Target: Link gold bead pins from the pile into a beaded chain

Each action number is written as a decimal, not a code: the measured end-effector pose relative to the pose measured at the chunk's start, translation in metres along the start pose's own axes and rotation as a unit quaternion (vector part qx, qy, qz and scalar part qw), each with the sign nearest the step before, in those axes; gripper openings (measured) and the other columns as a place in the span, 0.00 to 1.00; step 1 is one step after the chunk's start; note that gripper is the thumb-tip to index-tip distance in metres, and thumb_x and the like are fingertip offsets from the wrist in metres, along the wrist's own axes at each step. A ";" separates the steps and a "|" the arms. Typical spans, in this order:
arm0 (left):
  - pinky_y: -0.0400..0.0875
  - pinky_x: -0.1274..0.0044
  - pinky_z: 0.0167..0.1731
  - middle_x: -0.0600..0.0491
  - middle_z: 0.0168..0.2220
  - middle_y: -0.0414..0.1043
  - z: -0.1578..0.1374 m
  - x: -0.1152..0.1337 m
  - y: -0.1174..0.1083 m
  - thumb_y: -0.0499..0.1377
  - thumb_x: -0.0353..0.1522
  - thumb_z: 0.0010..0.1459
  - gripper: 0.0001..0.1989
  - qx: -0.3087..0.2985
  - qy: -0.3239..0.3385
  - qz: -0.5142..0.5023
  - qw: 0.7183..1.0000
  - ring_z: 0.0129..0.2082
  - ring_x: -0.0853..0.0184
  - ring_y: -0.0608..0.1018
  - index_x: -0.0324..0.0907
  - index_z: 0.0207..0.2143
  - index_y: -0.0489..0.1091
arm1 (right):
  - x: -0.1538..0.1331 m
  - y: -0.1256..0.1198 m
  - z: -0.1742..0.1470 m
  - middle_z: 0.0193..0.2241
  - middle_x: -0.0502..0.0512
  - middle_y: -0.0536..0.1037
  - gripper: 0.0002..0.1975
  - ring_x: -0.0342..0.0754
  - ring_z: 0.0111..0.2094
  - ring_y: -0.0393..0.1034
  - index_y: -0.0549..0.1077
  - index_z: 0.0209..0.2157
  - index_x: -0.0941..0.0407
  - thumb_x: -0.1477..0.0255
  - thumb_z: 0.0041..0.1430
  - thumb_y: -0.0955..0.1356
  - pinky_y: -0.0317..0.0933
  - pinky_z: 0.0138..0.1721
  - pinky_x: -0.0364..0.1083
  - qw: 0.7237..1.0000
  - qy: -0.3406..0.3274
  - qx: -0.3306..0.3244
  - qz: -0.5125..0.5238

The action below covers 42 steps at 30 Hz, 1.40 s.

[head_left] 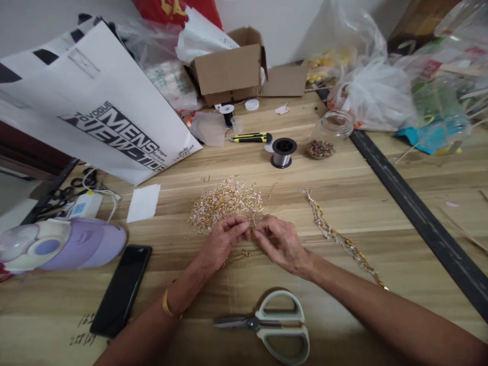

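Observation:
My left hand (229, 236) and my right hand (282, 241) meet fingertip to fingertip at the near edge of a pile of small gold and clear jewelry pieces (221, 203). Both hands are closed in a pinch. A bit of gold shows between the fingertips, too small to name. Just below them a thin gold chain (244, 255) lies on the wooden table, partly hidden by my hands. Closer to me rest scissors with pale handles (282, 325), blades pointing left. A bundle of gold and silvery chains (339, 239) stretches out to the right of my right hand.
On the left are a phone (121, 290), a lilac bottle (84, 244), a paper slip (144, 202) and a large paper bag (102, 96). Behind the pile lie a box cutter (251, 138), a wire spool (282, 152), a jar of beads (322, 147) and a cardboard box (229, 71).

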<state>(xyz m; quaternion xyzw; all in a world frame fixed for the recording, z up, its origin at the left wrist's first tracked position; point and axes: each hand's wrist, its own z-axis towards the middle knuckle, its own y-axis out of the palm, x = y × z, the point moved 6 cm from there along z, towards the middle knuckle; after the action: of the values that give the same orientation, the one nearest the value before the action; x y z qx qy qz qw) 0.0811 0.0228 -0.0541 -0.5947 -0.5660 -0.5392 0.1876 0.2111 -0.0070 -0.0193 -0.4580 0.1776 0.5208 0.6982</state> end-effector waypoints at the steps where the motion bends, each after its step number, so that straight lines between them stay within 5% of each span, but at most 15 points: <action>1: 0.64 0.78 0.33 0.55 0.23 0.70 0.000 0.000 0.000 0.67 0.35 0.48 0.11 0.002 0.001 0.002 1.000 0.26 0.72 0.70 0.36 0.24 0.72 | 0.000 0.000 0.000 0.23 0.49 0.68 0.03 0.41 0.24 0.61 0.66 0.32 0.56 0.76 0.61 0.63 0.56 0.27 0.42 1.000 0.002 -0.001 0.001; 21: 0.65 0.77 0.35 0.55 0.25 0.69 -0.002 0.008 -0.005 0.63 0.36 0.53 0.10 0.023 0.067 0.162 0.984 0.29 0.70 0.70 0.38 0.27 0.71 | 0.003 0.002 -0.001 0.24 0.50 0.70 0.04 0.41 0.24 0.62 0.67 0.32 0.56 0.75 0.62 0.62 0.57 0.27 0.42 1.000 0.011 -0.002 0.000; 42: 0.67 0.77 0.34 0.54 0.24 0.73 0.002 0.002 -0.005 0.68 0.34 0.45 0.10 0.039 0.041 0.110 0.992 0.27 0.70 0.72 0.37 0.27 0.75 | 0.012 0.004 -0.001 0.24 0.49 0.70 0.04 0.40 0.23 0.62 0.68 0.33 0.56 0.73 0.63 0.63 0.57 0.26 0.41 0.998 0.050 0.000 0.022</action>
<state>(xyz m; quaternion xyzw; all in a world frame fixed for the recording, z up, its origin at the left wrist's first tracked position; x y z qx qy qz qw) 0.0767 0.0269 -0.0546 -0.6228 -0.5101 -0.5165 0.2919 0.2125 -0.0014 -0.0305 -0.4795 0.2226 0.5121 0.6769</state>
